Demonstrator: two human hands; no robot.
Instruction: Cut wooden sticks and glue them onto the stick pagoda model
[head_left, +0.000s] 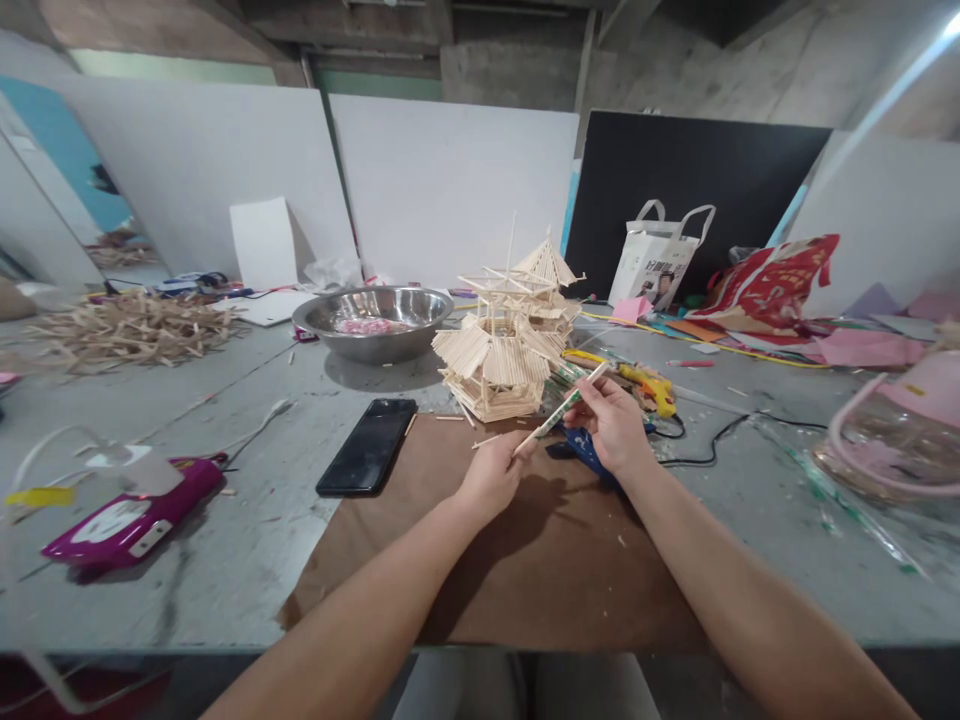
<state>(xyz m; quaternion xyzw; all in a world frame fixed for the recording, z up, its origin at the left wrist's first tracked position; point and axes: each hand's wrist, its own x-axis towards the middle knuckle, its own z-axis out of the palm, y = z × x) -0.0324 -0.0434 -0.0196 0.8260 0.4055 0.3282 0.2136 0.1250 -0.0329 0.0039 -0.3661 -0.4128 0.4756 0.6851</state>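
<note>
Both my hands are on wrapped disposable chopsticks, pale wood with green print along the middle. My left hand is closed round the lower end. Near the upper end, my right hand pinches them between thumb and fingers. The chopsticks slant up to the right above a brown sheet. Just beyond my hands stands a pavilion model made of thin wooden sticks, with a second pointed roof behind it. A yellow glue gun lies close to my right hand, partly hidden.
Left of the sheet lies a black phone. A steel bowl, a stick pile and a purple power strip are on the left. Rightward are black cable, clear wrappers and a pink-handled jug.
</note>
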